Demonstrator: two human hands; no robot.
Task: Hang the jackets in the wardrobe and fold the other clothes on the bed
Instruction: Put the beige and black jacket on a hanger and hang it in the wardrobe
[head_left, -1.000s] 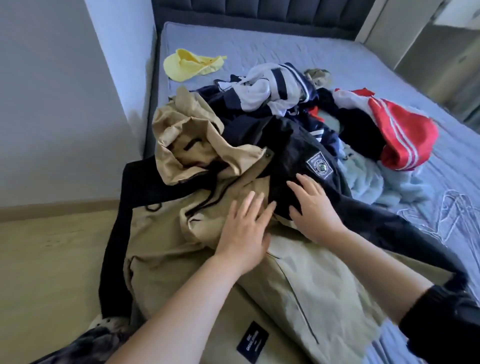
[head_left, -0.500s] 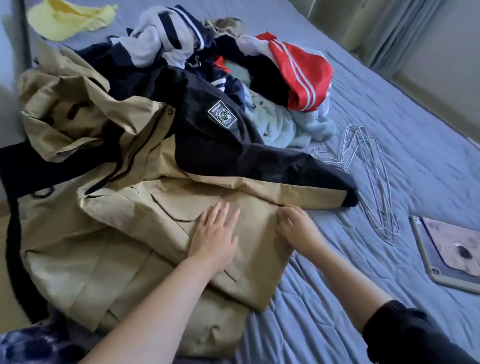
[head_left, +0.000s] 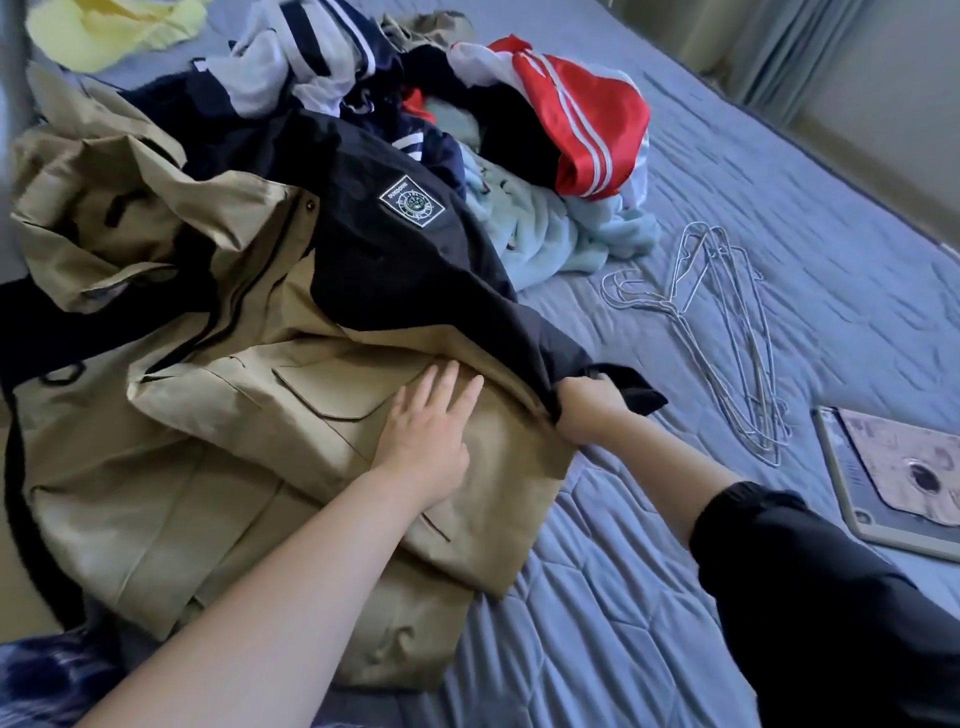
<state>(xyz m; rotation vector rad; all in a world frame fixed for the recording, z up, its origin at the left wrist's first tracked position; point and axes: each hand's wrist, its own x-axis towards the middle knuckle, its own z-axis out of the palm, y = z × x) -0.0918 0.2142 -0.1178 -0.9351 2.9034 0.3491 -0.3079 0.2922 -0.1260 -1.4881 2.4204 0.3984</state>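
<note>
Two hands on the tan-and-black jacket, near edge of the bed.
Left hand lies flat, fingers spread, on the tan front panel; right hand has its grip pinched round the black sleeve cuff. Jacket sprawls over the bed's near-left corner, partly on the clothes pile. Pin the body with your flat palm and draw the sleeve straight out. Then take one of the wire hangers, near your right hand, toward the bed's right edge.

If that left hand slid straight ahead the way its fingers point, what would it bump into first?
Most likely the jacket's black sleeve, which lies across the tan front just beyond the left hand; depth is hard to judge.
</note>
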